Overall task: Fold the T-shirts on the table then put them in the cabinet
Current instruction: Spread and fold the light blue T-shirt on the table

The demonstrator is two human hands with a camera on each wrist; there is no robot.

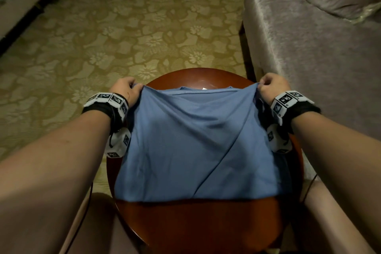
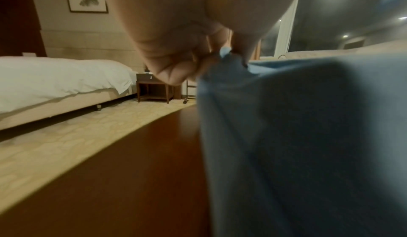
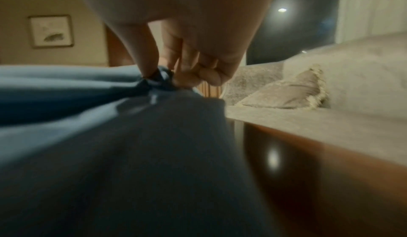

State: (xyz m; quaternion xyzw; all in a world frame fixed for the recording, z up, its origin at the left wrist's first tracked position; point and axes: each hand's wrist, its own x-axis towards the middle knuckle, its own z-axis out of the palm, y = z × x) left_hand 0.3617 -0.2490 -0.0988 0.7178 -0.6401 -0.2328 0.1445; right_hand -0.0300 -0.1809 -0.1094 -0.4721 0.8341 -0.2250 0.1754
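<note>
Holding the blue T-shirt (image 1: 198,142) stretched across the round wooden table (image 1: 198,222), I have it mid-fold: its near edge lies flat on the tabletop, while the far edge is lifted between my hands and reaches over toward the collar (image 1: 203,89), which rests on the far part of the table. My left hand (image 1: 125,90) pinches one raised corner, thumb and curled fingers (image 2: 176,68) closed on a small bunch of cloth. My right hand (image 1: 272,87) does the same at the other corner, with the fabric gathered between thumb and fingertips (image 3: 187,78). The cloth between them is fairly taut, with a few diagonal creases.

By my reckoning, the task is at an early stage. This shirt looks partly folded, with the sides apparently tucked in already, though I can't confirm that. The lengthwise fold is not yet laid down. I see only this one shirt, and the cabinet does not show in any view, so the putting away is all still ahead.

Beyond the table lie patterned carpet (image 1: 123,27), a grey sofa (image 1: 319,37) on my right and a white bed (image 2: 55,78) on my left.
</note>
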